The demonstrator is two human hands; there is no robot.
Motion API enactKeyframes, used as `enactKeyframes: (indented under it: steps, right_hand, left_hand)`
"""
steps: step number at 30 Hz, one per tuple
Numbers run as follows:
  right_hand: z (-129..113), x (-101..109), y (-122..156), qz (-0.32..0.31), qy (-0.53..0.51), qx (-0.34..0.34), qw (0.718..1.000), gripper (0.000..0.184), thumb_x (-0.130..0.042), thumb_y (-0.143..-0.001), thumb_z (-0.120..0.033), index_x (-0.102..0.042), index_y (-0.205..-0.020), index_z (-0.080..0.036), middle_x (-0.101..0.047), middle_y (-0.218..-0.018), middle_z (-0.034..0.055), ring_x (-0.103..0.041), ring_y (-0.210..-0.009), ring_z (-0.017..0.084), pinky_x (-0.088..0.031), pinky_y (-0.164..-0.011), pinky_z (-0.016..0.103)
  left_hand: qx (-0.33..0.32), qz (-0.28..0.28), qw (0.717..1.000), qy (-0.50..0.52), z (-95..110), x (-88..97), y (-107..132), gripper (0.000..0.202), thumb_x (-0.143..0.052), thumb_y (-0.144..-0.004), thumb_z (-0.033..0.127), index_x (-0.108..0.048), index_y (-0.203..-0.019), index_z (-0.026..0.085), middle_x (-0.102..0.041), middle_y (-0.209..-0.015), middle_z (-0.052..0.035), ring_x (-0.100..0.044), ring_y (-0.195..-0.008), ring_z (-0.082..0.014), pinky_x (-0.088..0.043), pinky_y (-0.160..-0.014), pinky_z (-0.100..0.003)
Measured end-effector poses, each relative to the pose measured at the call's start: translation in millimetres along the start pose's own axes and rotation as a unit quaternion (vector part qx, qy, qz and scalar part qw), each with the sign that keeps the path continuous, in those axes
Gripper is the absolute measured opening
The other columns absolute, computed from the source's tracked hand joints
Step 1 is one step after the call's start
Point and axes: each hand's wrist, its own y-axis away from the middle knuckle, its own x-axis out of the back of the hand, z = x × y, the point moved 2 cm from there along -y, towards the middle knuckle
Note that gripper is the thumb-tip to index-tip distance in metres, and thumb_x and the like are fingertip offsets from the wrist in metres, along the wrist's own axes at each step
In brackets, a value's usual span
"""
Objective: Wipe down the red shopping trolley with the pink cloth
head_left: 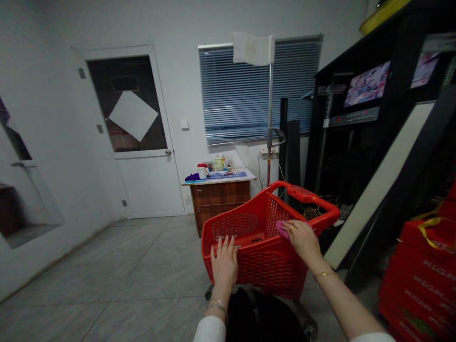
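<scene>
Right in front of me stands a red plastic shopping cart [256, 270], its handle at the upper right. My left hand [224, 260] rests on the cart's near rim, fingers stretched out and slightly apart, holding nothing. Farther right along that rim, my right hand [302, 240] has its fingers closed on a pink cloth [283, 230]. The cloth touches or nearly touches the cart's side below the handle; which one I cannot tell. Most of the cloth is hidden under my fingers.
A small wooden cabinet [223, 198] with a jar [202, 171] and small items stands by the wall. At right are a black rack [324, 156] with screens, leaning boards [383, 183] and stacked red boxes [420, 280]. A white door [149, 185] is at left.
</scene>
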Motion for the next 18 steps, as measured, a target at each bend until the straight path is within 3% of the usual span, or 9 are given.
enactKeyframes:
  steps: [2,3,5,8,10,12,16,18]
  right_hand:
    - [20,10,-4,0.033,0.011,-0.02,0.999,0.03,-0.043,-0.097,-0.024,-0.072,-0.094,-0.019,-0.071,-0.099,0.0075,-0.061,-0.095,0.021,-0.046,-0.089,0.038]
    - [14,8,-3,0.05,0.017,-0.029,0.998,0.031,-0.042,-0.097,-0.024,-0.072,-0.094,-0.018,-0.071,-0.098,0.0091,-0.061,-0.094,0.022,-0.046,-0.088,0.04]
    - [-25,-8,4,0.071,0.026,-0.04,0.996,0.031,-0.041,-0.097,-0.021,-0.072,-0.09,-0.016,-0.07,-0.092,0.0102,-0.06,-0.089,0.024,-0.045,-0.086,0.042]
    - [-111,-43,19,0.04,0.002,0.016,0.999,0.019,-0.053,-0.093,-0.019,-0.072,-0.091,-0.021,-0.071,-0.089,0.0038,-0.061,-0.085,0.02,-0.046,-0.086,0.035]
    - [-140,-55,24,0.005,-0.022,0.044,0.999,0.018,-0.057,-0.091,-0.019,-0.071,-0.101,-0.021,-0.071,-0.096,0.004,-0.061,-0.09,0.019,-0.045,-0.087,0.033]
    - [-127,-51,22,-0.033,-0.035,0.063,0.997,0.02,-0.057,-0.091,-0.018,-0.07,-0.106,-0.021,-0.071,-0.098,0.0044,-0.061,-0.09,0.019,-0.045,-0.085,0.032]
    - [-23,-11,2,-0.039,-0.009,0.044,0.998,0.024,-0.049,-0.095,-0.022,-0.072,-0.1,-0.02,-0.071,-0.099,0.0061,-0.06,-0.091,0.02,-0.045,-0.086,0.033]
    - [12,3,-6,-0.011,0.007,0.001,1.0,0.029,-0.045,-0.097,-0.024,-0.073,-0.098,-0.018,-0.07,-0.099,0.0086,-0.06,-0.094,0.022,-0.044,-0.088,0.036]
  left_hand:
    - [0.006,0.001,1.0,0.002,5,-1.1,1,0.041,-0.036,-0.101,0.035,-0.05,-0.14,0.034,-0.05,-0.148,0.0006,-0.037,-0.142,-0.0232,-0.027,-0.115,-0.052]
    - [0.008,0.002,1.0,0.003,7,-1.5,1,0.041,-0.036,-0.101,0.035,-0.05,-0.14,0.035,-0.05,-0.148,0.0008,-0.037,-0.142,-0.023,-0.027,-0.115,-0.052]
    - [0.01,0.004,1.0,0.004,10,-1.8,2,0.041,-0.037,-0.1,0.034,-0.05,-0.139,0.035,-0.051,-0.147,0.0006,-0.037,-0.142,-0.023,-0.027,-0.115,-0.053]
    - [0.005,0.008,1.0,0.003,9,-0.6,2,0.041,-0.037,-0.1,0.034,-0.05,-0.139,0.035,-0.053,-0.146,0.0,-0.038,-0.141,-0.0233,-0.027,-0.115,-0.052]
    - [-0.001,0.008,1.0,0.001,4,1.0,2,0.041,-0.036,-0.101,0.033,-0.05,-0.139,0.035,-0.053,-0.146,0.0,-0.039,-0.14,-0.023,-0.028,-0.115,-0.051]
    - [-0.004,0.005,1.0,-0.002,-1,2.5,1,0.041,-0.036,-0.101,0.034,-0.05,-0.14,0.035,-0.052,-0.146,0.0,-0.04,-0.14,-0.0228,-0.029,-0.114,-0.05]
    - [0.001,0.003,1.0,-0.002,-4,1.4,0,0.042,-0.036,-0.101,0.034,-0.048,-0.141,0.036,-0.051,-0.147,-0.0002,-0.039,-0.14,-0.0231,-0.028,-0.114,-0.05]
    - [0.003,0.003,1.0,0.003,-1,-1.3,0,0.042,-0.036,-0.101,0.034,-0.047,-0.142,0.037,-0.051,-0.148,0.0001,-0.038,-0.141,-0.023,-0.028,-0.114,-0.051]
